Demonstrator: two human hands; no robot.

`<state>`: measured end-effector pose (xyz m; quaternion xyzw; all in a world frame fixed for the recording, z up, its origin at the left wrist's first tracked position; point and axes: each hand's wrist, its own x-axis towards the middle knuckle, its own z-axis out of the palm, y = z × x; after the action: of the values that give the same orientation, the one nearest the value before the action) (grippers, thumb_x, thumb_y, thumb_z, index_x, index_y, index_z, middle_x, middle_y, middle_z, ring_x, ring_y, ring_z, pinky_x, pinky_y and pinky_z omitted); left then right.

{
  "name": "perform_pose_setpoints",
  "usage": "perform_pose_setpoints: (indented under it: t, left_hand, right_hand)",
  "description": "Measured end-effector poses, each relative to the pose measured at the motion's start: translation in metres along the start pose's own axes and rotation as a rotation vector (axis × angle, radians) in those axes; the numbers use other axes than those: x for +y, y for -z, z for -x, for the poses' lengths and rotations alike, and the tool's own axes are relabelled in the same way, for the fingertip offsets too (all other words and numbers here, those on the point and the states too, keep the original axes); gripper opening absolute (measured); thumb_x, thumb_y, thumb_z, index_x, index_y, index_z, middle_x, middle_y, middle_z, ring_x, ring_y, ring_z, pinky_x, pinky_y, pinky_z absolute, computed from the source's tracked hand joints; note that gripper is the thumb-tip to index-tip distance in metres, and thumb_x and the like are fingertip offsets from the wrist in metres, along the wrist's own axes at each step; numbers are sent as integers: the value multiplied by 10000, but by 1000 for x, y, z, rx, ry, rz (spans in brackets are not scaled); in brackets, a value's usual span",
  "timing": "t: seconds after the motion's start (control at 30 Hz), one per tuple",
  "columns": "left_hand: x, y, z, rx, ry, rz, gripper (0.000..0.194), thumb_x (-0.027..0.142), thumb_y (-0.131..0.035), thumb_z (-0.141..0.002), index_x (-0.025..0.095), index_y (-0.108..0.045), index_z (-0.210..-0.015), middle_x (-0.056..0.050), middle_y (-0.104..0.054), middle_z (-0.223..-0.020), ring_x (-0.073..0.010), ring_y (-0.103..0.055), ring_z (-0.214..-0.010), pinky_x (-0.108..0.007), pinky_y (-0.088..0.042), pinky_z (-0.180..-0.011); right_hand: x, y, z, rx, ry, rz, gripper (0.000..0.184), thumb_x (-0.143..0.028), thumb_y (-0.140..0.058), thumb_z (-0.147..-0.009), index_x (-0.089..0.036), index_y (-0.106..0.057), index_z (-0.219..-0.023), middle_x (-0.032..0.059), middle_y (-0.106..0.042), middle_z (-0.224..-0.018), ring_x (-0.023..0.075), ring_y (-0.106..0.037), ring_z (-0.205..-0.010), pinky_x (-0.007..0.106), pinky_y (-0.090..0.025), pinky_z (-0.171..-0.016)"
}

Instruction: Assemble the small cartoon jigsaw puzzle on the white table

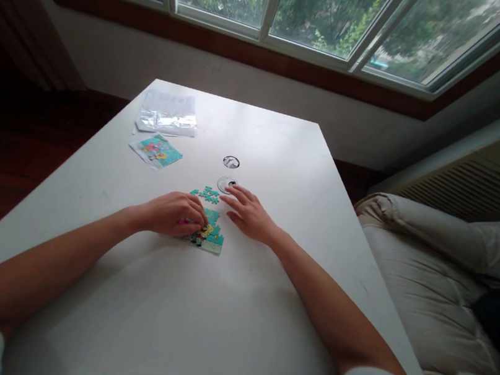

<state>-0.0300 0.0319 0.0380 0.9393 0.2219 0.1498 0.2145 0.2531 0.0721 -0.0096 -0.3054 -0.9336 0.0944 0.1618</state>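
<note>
A partly joined teal and yellow jigsaw puzzle (211, 236) lies in the middle of the white table (283, 155). My left hand (174, 214) rests on its left edge with fingers curled, pinching what looks like a small puzzle piece. Several loose teal pieces (206, 194) lie just beyond the puzzle. My right hand (250, 214) lies flat beside the puzzle on the right, fingers stretched out toward the loose pieces, holding nothing.
A picture card (156, 151) and a clear plastic bag over a sheet of paper (167, 114) lie at the far left of the table. Two round cable holes (230, 162) sit past the puzzle. A cushioned seat (442, 285) stands to the right.
</note>
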Motion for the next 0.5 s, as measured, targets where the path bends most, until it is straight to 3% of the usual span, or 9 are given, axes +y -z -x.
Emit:
perform_pose_setpoints:
  t: [0.13,0.23,0.33,0.5]
  left_hand:
    - [-7,2,2,31,4,21,197,234,-601,-966,232,-792,-1013,-22,-798,-1007,-171,-714,-1009,-243,-520,-966]
    - [-10,2,4,48,7,28,198,248,-603,-973,226,-796,-1010,-26,-800,-997,-173,-715,-1007,-238,-524,-952]
    - [-11,2,5,53,24,31,198,254,-606,-973,228,-798,-1013,-25,-800,-1000,-175,-711,-1013,-245,-528,-948]
    - [-10,2,6,59,38,29,202,236,-608,-965,234,-801,-1025,-25,-801,-989,-177,-709,-1009,-252,-534,-943]
  right_hand:
    - [-4,-9,-3,-27,35,40,445,-349,-528,-1031,-261,-543,-1468,87,-365,-1633,310,-237,-1544,532,-278,-1222]
    - [0,-10,-3,48,28,-2,284,-329,-547,-1024,-242,-676,-1261,70,-507,-1535,283,-333,-1498,494,-320,-1203]
    - [3,-9,-3,129,4,-61,192,-291,-553,-1018,-241,-705,-1124,63,-624,-1396,255,-467,-1383,458,-389,-1144]
    - [-3,-9,-9,110,2,-76,301,-209,-526,-1013,-235,-642,-1289,88,-645,-1342,240,-539,-1257,419,-422,-1058]
